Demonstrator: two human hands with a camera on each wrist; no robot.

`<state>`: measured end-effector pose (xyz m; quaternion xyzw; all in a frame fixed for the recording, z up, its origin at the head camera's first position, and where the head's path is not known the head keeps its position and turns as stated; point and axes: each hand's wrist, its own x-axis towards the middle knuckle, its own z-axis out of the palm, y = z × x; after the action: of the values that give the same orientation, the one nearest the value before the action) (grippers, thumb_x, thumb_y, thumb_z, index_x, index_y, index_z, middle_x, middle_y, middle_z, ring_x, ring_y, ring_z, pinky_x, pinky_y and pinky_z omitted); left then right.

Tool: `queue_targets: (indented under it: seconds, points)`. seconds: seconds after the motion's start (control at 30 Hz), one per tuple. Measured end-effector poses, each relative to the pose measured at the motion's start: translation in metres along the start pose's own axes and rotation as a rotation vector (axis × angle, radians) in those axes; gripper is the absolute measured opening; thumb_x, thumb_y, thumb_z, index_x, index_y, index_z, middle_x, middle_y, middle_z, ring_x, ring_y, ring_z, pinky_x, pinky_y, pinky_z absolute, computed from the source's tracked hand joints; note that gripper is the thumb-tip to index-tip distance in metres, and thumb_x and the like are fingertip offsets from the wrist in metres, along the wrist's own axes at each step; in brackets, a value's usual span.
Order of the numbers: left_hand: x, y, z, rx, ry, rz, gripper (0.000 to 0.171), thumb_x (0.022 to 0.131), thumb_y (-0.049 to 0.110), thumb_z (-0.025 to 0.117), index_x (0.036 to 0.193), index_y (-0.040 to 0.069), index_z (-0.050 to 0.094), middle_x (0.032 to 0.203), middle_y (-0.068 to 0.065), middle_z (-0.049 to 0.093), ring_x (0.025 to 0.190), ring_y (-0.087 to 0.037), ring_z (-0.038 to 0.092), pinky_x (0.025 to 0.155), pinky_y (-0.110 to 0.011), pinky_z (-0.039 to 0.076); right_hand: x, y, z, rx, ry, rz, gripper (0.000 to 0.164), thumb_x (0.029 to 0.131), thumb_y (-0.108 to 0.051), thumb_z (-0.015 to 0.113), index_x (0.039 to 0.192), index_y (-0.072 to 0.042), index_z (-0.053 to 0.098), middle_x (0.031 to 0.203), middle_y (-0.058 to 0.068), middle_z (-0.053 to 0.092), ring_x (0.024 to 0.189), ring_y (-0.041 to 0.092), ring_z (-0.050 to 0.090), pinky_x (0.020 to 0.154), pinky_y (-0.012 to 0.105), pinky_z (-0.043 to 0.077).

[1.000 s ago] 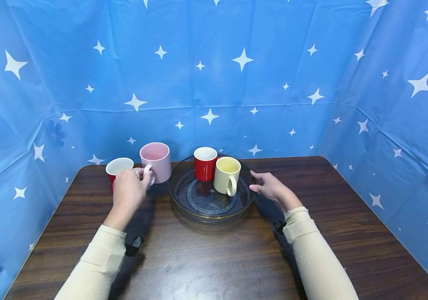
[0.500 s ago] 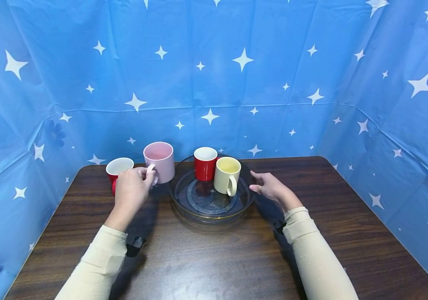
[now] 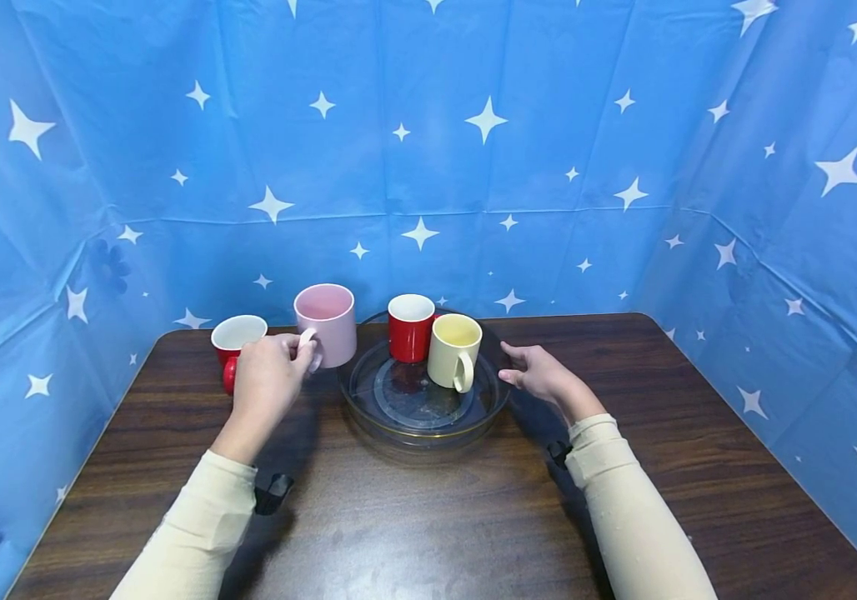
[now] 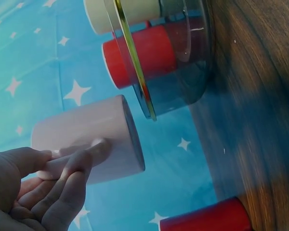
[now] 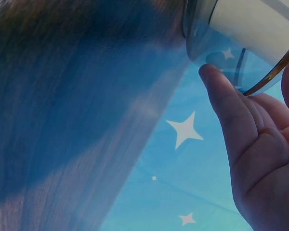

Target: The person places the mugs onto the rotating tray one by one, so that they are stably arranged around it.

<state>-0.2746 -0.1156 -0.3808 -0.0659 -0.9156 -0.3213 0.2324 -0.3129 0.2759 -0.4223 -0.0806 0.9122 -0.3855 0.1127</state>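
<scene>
We see the left hand (image 3: 269, 375) pinching the pink mug (image 3: 334, 329) by its handle (image 3: 308, 337), left of the glass bowl (image 3: 428, 435); only the left wrist view shows us the mug's base (image 4: 134, 134), off the table (image 3: 413, 533). Right of the bowl is the right hand (image 3: 546, 375), fingers (image 5: 226, 101) parted, close against the glass by wrist view.

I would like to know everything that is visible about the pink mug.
The pink mug is a plain cylinder, apparently glazed ceramic, with a deeper pink inside and one looped handle. The left hand pinches that handle. The left wrist view shows the mug held clear of the table, mouth up and roughly upright. It hangs between the glass bowl and the red mug outside it, touching neither.
</scene>
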Motion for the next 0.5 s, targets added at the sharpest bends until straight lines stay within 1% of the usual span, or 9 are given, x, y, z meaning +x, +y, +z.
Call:
queue_targets:
  seconds: [0.07,0.1,0.13,0.2,0.23,0.3,0.43,0.5]
  points:
    - [0.0001,0.0006,0.0004,-0.003,0.005,0.010,0.021,0.097,0.015,0.068,0.095,-0.003,0.079,0.062,-0.010,0.068,0.058,-0.026,0.054,0.053,-0.033,0.041,0.0001,-0.0001,-0.0002,-0.004,-0.001,0.001,0.064,0.102,-0.009,0.059,0.157,0.002,0.028,0.157,0.028,0.034,0.115,0.026,0.060,0.096,0.038,0.051]
    - [0.0001,0.0008,0.0008,-0.003,0.007,0.016,0.021,0.097,0.015,0.068,0.094,-0.003,0.079,0.061,-0.010,0.068,0.058,-0.026,0.055,0.053,-0.033,0.041,0.0001,-0.0001,-0.0002,-0.002,-0.002,0.002,0.064,0.102,-0.009,0.059,0.157,0.001,0.028,0.156,0.028,0.036,0.105,0.024,0.061,0.092,0.036,0.050]
    - [0.0002,0.0010,0.0014,-0.002,0.011,0.024,0.021,0.097,0.015,0.068,0.093,-0.002,0.079,0.061,-0.010,0.068,0.057,-0.026,0.055,0.053,-0.033,0.040,0.0002,-0.0001,-0.0003,0.001,-0.003,0.004,0.064,0.102,-0.009,0.060,0.157,0.001,0.028,0.155,0.028,0.038,0.095,0.022,0.061,0.088,0.034,0.049]
    - [0.0006,0.0015,0.0022,0.001,0.021,0.043,0.020,0.097,0.014,0.068,0.091,-0.002,0.079,0.060,-0.009,0.067,0.057,-0.026,0.055,0.053,-0.034,0.039,0.0002,-0.0001,-0.0006,0.006,-0.006,0.008,0.064,0.102,-0.009,0.059,0.158,0.000,0.028,0.152,0.028,0.042,0.079,0.018,0.054,0.082,0.033,0.046]
    - [0.0007,0.0020,0.0028,0.002,0.025,0.052,0.020,0.097,0.014,0.068,0.090,-0.002,0.079,0.060,-0.009,0.067,0.057,-0.026,0.055,0.053,-0.034,0.039,0.0003,-0.0004,-0.0007,0.005,-0.006,0.009,0.064,0.102,-0.009,0.059,0.158,0.000,0.028,0.151,0.028,0.043,0.077,0.017,0.052,0.082,0.033,0.046]
    - [0.0007,0.0030,0.0035,0.002,0.028,0.061,0.020,0.097,0.014,0.068,0.090,-0.002,0.079,0.060,-0.009,0.068,0.056,-0.026,0.055,0.053,-0.034,0.038,0.0002,-0.0005,-0.0009,0.007,-0.003,0.009,0.064,0.102,-0.008,0.059,0.157,0.001,0.029,0.152,0.028,0.043,0.079,0.016,0.053,0.084,0.033,0.047]
    - [0.0005,0.0048,0.0043,-0.009,0.016,0.058,0.020,0.097,0.013,0.068,0.091,-0.002,0.079,0.061,-0.010,0.068,0.056,-0.025,0.054,0.051,-0.033,0.038,0.0000,-0.0002,-0.0015,-0.017,0.007,-0.005,0.063,0.102,-0.009,0.060,0.157,0.002,0.030,0.148,0.029,0.046,0.080,0.015,0.055,0.082,0.033,0.047]
    - [0.0002,0.0051,0.0049,-0.012,0.008,0.055,0.019,0.096,0.013,0.068,0.092,-0.003,0.079,0.062,-0.010,0.068,0.055,-0.024,0.053,0.051,-0.032,0.038,0.0000,0.0002,-0.0015,-0.016,0.006,-0.002,0.064,0.102,-0.009,0.060,0.157,0.001,0.030,0.142,0.028,0.049,0.074,0.015,0.052,0.080,0.033,0.046]
